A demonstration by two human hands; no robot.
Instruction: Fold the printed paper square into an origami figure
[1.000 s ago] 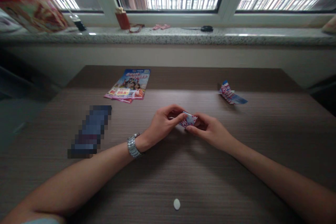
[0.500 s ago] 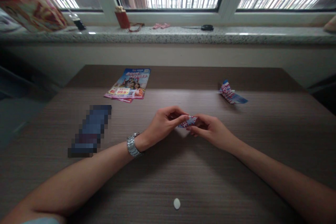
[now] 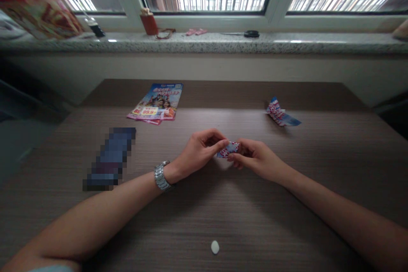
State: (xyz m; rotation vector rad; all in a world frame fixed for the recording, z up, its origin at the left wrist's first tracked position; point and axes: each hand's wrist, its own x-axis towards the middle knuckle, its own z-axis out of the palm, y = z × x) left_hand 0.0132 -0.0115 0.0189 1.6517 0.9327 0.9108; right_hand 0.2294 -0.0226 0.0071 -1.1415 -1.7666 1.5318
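Observation:
A small folded piece of printed paper [image 3: 228,149], blue with red and white lettering, is held between my two hands above the middle of the table. My left hand [image 3: 205,149], with a metal watch [image 3: 162,176] on its wrist, pinches the paper's left side. On the other side, my right hand [image 3: 255,157] grips the right end with thumb and fingers. Some of the paper is hidden behind the fingers. At the back right lies a folded paper shape [image 3: 280,113] with similar print, one pointed end flat on the wood.
Printed flyers [image 3: 159,102] lie stacked at the back left. Nearer is a pixelated dark oblong [image 3: 110,159]. A small white oval piece [image 3: 215,247] sits near the front. On the granite sill [image 3: 204,43] are scissors [image 3: 251,33], a red container [image 3: 148,23] and a large printed bag [image 3: 38,8].
Slightly more of the printed paper shows between my fingers, and its lower edge sits a little lower. Both hands stay nearly in place, still holding it.

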